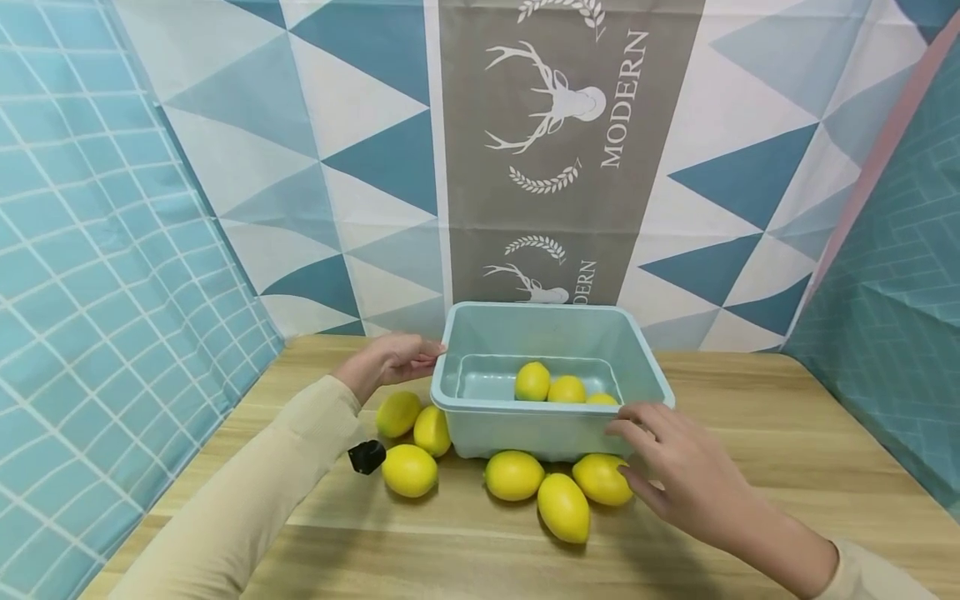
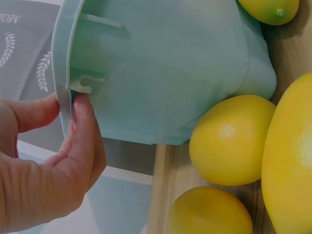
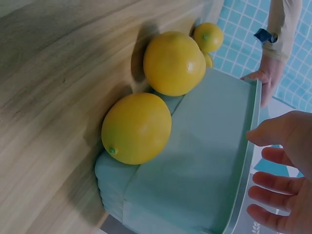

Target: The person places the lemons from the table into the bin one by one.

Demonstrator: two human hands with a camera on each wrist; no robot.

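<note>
A light blue plastic bin (image 1: 525,429) stands on the wooden table, with three lemons (image 1: 532,382) visible inside it. My left hand (image 1: 397,360) pinches the bin's left rim, its thumb over the outer lip and its fingers under it, as the left wrist view shows. At the front right corner is my right hand (image 1: 675,467), fingers loosely bent and spread; in the right wrist view its thumb tip comes right at the rim (image 3: 248,156). Three lemons (image 1: 409,471) lie by the bin's left side. Along its front lie three more lemons (image 1: 514,476).
The wooden table (image 1: 757,442) extends to both sides of the bin. Behind it hangs a patterned cloth (image 1: 375,167) with deer prints, and a blue tiled-print cloth (image 1: 97,275) covers the left side. A small black object (image 1: 367,457) sits at the left sleeve.
</note>
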